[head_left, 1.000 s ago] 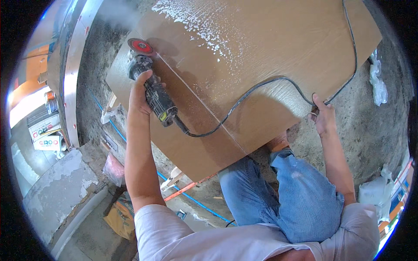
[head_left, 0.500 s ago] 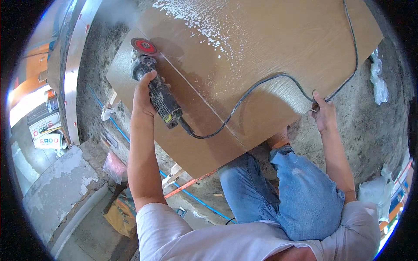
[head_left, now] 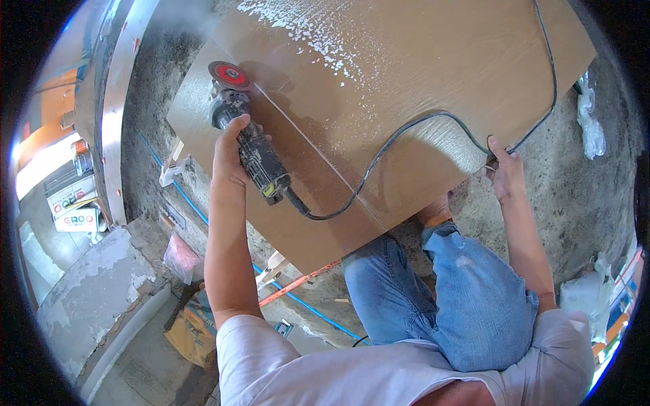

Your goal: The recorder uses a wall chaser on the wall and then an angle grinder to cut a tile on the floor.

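Observation:
My left hand is wrapped round the body of a dark, dusty angle grinder. Its red-centred cutting disc meets the surface of a large brown slab near the far left edge. From the disc a pale straight line runs across the slab to its near edge. My right hand, at the slab's right side, grips the grinder's black power cable, fingers closed round it. The cable loops over the slab between both hands and continues up to the far edge.
White flakes lie scattered on the far part of the slab. Beneath its left side pass a blue hose and an orange strip. A yellow sack and a pink plastic bag lie at left. Crumpled clear plastic is at right.
My left hand and the grinder have shifted slightly right and toward me, along the pale line. My right hand stays on the cable in nearly the same place.

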Available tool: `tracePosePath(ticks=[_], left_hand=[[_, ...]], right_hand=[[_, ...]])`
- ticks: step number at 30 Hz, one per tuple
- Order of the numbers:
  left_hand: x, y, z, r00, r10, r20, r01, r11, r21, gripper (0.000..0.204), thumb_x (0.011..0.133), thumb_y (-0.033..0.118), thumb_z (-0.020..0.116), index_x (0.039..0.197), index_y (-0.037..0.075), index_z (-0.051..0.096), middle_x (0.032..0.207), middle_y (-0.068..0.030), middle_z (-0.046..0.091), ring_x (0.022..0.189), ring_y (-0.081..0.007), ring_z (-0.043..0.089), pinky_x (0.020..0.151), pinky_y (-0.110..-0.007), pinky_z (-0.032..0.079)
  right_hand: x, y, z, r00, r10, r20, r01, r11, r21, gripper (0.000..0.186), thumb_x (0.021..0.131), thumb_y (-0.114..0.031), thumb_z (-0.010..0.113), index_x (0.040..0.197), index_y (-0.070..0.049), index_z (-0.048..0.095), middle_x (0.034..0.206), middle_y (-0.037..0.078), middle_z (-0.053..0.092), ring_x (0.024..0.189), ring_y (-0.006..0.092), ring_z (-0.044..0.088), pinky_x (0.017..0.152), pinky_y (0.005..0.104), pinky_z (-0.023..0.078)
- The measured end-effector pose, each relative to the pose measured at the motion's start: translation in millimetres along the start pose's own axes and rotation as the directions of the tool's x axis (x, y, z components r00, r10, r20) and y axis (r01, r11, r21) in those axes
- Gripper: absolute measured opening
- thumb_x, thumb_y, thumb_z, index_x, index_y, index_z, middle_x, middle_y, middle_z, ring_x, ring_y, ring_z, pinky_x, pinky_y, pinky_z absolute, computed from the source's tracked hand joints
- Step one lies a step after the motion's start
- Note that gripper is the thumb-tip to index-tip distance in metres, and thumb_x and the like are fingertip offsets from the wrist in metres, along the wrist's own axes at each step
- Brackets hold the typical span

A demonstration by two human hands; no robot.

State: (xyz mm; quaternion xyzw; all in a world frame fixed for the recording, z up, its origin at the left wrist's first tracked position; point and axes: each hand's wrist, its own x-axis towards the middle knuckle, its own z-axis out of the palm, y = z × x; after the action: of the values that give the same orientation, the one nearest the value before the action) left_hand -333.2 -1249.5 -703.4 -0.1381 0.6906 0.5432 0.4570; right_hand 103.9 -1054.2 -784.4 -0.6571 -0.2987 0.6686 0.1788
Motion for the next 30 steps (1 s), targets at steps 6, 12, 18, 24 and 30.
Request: tracePosePath(ticks=[6, 12, 18, 24, 30], left_hand=[[0.6, -3.5, 0.5, 1.000, -0.014, 0.005, 0.014, 1.000, -0.021, 0.029, 0.078, 0.023, 0.067, 0.097, 0.005, 0.054, 0.077, -0.0102, 0.061, 0.063, -0.0273, 0.064, 0.054, -0.041, 0.055], [2.7, -5.5, -8.0, 0.998, -0.055, 0.013, 0.056, 0.997, -0.061, 0.029, 0.078, 0.024, 0.068, 0.094, 0.004, 0.055, 0.076, -0.0105, 0.062, 0.062, -0.0280, 0.064, 0.053, -0.041, 0.056], [-4.6, -9.8, -2.0, 0.998, -0.058, 0.012, 0.059, 0.996, -0.067, 0.028, 0.078, 0.024, 0.067, 0.094, 0.003, 0.055, 0.075, -0.0105, 0.062, 0.061, -0.0278, 0.064, 0.053, -0.041, 0.056], [-6.1, -12.7, -6.2, 0.999, -0.043, 0.025, 0.044, 0.998, -0.055, 0.028, 0.079, 0.024, 0.067, 0.093, 0.003, 0.056, 0.074, -0.0103, 0.062, 0.061, -0.0270, 0.064, 0.053, -0.040, 0.055], [-15.0, -16.4, -1.2, 0.999, -0.033, 0.030, 0.034, 0.999, -0.033, 0.028, 0.079, 0.024, 0.066, 0.093, 0.003, 0.055, 0.074, -0.0109, 0.061, 0.062, -0.0270, 0.064, 0.054, -0.040, 0.055]], right_hand=[[-2.1, -0.1, 1.7, 1.000, 0.009, -0.018, -0.010, 1.000, -0.002, 0.031, 0.080, -0.032, 0.073, 0.096, -0.009, 0.060, 0.078, -0.001, 0.062, 0.062, 0.0113, 0.057, 0.050, 0.0260, 0.045], [-8.0, -2.2, 3.6, 1.000, -0.002, -0.006, 0.002, 1.000, -0.011, 0.031, 0.079, -0.033, 0.073, 0.093, -0.008, 0.060, 0.079, 0.001, 0.059, 0.068, 0.0133, 0.055, 0.056, 0.0276, 0.045], [-7.0, -4.8, 2.5, 1.000, 0.006, -0.002, -0.006, 1.000, -0.023, 0.033, 0.080, -0.033, 0.073, 0.095, -0.007, 0.059, 0.082, 0.001, 0.061, 0.069, 0.0129, 0.057, 0.057, 0.0268, 0.047], [-6.1, -4.3, 4.6, 1.000, 0.026, 0.000, -0.026, 1.000, -0.008, 0.031, 0.079, -0.034, 0.073, 0.096, -0.012, 0.058, 0.079, -0.004, 0.057, 0.065, 0.0102, 0.053, 0.054, 0.0269, 0.044], [-6.3, -3.7, 4.9, 1.000, 0.021, -0.017, -0.022, 1.000, -0.019, 0.030, 0.079, -0.034, 0.072, 0.095, -0.011, 0.060, 0.079, -0.003, 0.059, 0.066, 0.0110, 0.055, 0.056, 0.0276, 0.045]])
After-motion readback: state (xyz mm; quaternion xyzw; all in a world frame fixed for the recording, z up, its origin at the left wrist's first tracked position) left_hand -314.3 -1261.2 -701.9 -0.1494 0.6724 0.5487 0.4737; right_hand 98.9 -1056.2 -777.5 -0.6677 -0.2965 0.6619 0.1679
